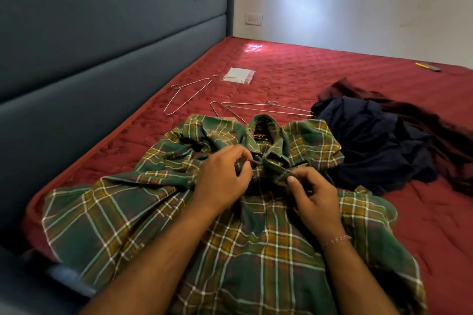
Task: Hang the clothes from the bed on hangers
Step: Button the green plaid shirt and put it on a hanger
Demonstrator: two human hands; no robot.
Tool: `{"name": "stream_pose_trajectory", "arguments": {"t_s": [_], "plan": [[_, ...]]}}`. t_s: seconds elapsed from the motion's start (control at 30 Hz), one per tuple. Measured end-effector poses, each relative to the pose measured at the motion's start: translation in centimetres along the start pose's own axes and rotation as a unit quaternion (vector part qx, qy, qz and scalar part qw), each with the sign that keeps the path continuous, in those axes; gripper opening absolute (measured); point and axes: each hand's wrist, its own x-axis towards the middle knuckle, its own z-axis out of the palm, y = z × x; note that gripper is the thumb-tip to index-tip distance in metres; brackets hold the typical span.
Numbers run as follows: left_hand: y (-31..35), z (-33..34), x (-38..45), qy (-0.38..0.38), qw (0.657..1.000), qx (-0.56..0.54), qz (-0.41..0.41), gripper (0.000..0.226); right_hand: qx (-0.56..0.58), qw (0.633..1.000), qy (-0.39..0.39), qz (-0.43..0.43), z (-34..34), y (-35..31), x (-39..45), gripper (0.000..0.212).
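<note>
Shirt: the green plaid shirt (pixel 230 225) lies spread on the red bed (pixel 332 79), in the centre and lower part of the frame, collar toward the top, label visible inside the collar.
Left hand: my left hand (pixel 222 179) is at the neck of the shirt, just left of centre. Its grip is narrow, the fingers curled and pinching the edge of the front opening below the collar.
Right hand: my right hand (pixel 312 197) is just right of centre, also with a narrow grip, thumb and fingers pinching the other edge of the opening.
Why held so: I judge that I work on the top button, closing or opening it. Which of the two I cannot tell, because the fingers hide the button.
Hangers: one wire hanger (pixel 189 94) lies alone in the upper left of the bed. Two other wire hangers (pixel 256 108) lie above the collar, overlapping each other, one partly under the shirt. They are near, so that I can reach one without moving the shirt.
Other clothes: a dark blue garment (pixel 371 140) and a dark maroon garment (pixel 422 120) lie in a pile at the right, touching the shoulder of the shirt. They wait for their turn.
Progress: I see no garment on a hanger yet, so the task looks to be at an early step.
Other: a small white packet (pixel 238 75) lies above the hangers.
</note>
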Motion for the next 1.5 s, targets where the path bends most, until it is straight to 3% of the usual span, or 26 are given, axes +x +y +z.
{"name": "stream_pose_trajectory", "arguments": {"t_s": [0.1, 0.2, 0.3, 0.4, 0.47, 0.53, 0.6, 0.67, 0.73, 0.8, 0.97, 1.07, 1.5], "plan": [[0.9, -3.9, 2.5, -0.084, 0.987, 0.117, 0.068, 0.008, -0.027, 1.000, 0.008, -0.002, -2.0, -1.0, 0.3, 0.003], [1.1, -7.6, 4.6, -0.153, 0.968, 0.190, 0.066, 0.013, -0.072, 0.996, -0.030, -0.030, -5.0, -2.2, 2.4, 0.005], [0.7, -10.5, 6.0, -0.328, 0.943, 0.030, 0.053, 0.003, -0.083, 0.979, -0.184, 0.015, -7.9, -3.4, 4.9, 0.010], [-0.6, -9.8, 9.0, -0.441, 0.896, -0.003, 0.054, 0.006, -0.136, 0.904, -0.392, 0.098, -8.7, -4.2, 9.4, 0.014], [-1.0, -7.8, 13.7, -0.388, 0.921, 0.038, 0.007, 0.007, -0.252, 0.887, -0.377, 0.093, -7.8, -4.6, 15.1, 0.019], [0.3, -5.8, 18.3, -0.165, 0.981, 0.092, -0.035, 0.011, -0.333, 0.918, -0.203, 0.067, -6.5, -6.0, 20.2, 0.021], [2.5, -4.5, 20.1, 0.059, 0.995, 0.078, -0.018, 0.014, -0.323, 0.946, -0.008, 0.036, -5.2, -7.9, 22.3, 0.017], [4.4, -3.6, 18.8, 0.129, 0.990, 0.040, 0.032, 0.017, -0.298, 0.951, 0.084, -0.008, -3.7, -9.5, 20.8, 0.015], [4.8, -2.8, 15.4, 0.130, 0.986, 0.061, 0.084, 0.019, -0.281, 0.955, 0.092, -0.037, -2.4, -9.6, 17.2, 0.017], [3.6, -1.8, 10.4, 0.081, 0.991, 0.061, 0.090, 0.020, -0.247, 0.968, 0.033, -0.014, -0.6, -8.2, 12.2, 0.018], [0.2, 0.8, -2.1, -0.095, 0.992, 0.081, -0.001, 0.018, -0.158, 0.963, -0.149, 0.162, 1.8, -3.7, 0.5, 0.019], [-0.4, 1.3, -4.9, -0.147, 0.985, 0.086, 0.002, 0.031, -0.113, 0.971, -0.096, 0.189, 0.7, -2.6, -1.3, 0.019], [-0.4, 1.6, -5.0, -0.119, 0.988, 0.078, -0.065, 0.010, -0.074, 0.977, -0.067, 0.187, 0.5, -1.9, -1.8, 0.021]]}}
